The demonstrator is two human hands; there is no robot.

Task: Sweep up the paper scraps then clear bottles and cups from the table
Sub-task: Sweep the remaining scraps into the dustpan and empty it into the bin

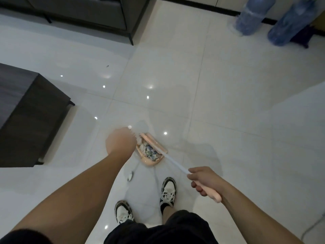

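Note:
A pink dustpan [149,160] sits on the glossy white tile floor just ahead of my feet, holding a heap of white and bluish paper scraps [149,150]. My left hand [119,141] is a closed fist over the dustpan's left side, gripping a white upright handle whose top it mostly hides. My right hand [202,180] grips the pink end of the broom handle [211,192]. Its white shaft [175,163] slants up-left to the pink broom head [154,142], which lies across the dustpan's far edge.
A dark wooden table [26,120] stands to the left, with a grey sofa [79,14] beyond it. Two blue water jugs [253,16] lean at the top right. My two white sneakers [168,191] are just behind the dustpan. A cable [313,226] runs at the bottom right.

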